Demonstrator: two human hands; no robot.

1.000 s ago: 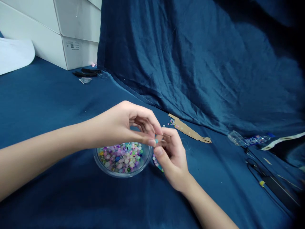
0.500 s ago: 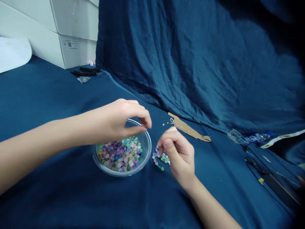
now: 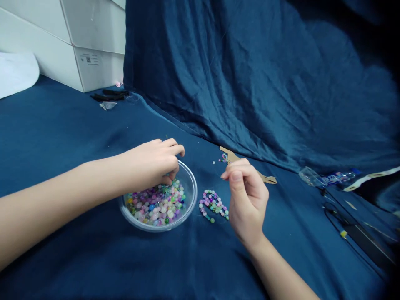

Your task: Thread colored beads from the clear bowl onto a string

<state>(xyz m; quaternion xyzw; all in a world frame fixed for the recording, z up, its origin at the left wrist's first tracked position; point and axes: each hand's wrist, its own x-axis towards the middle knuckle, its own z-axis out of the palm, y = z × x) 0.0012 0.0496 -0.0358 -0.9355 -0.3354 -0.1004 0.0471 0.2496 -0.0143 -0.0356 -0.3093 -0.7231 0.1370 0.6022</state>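
Observation:
A clear round plastic bowl (image 3: 194, 196) holds many small coloured beads (image 3: 161, 208). My left hand (image 3: 156, 162) reaches over its far left side, thumb and forefinger brought together down at the beads. Whatever is between those fingertips is hidden. To the right of the bowl my right hand (image 3: 248, 196) is raised, thumb against curled forefinger, pinching a thin clear string that shows faintly at the fingertips. Between bowl and right hand, strung beads (image 3: 214, 204) in pink, purple and green lie in a loose loop on the blue cloth (image 3: 187, 266).
Behind my right hand lies a torn cardboard strip (image 3: 270, 179) with a small cluster of tiny beads (image 3: 224, 157) beside it. White boxes (image 3: 96, 37) stand at back left, near black strips (image 3: 109, 96). A plastic bottle (image 3: 337, 178) and a black power adapter (image 3: 367, 239) with cables are at right.
My left hand has dropped from above the bowl's far rim down into the beads. My right hand has moved slightly right and up, uncovering more of the strung beads.

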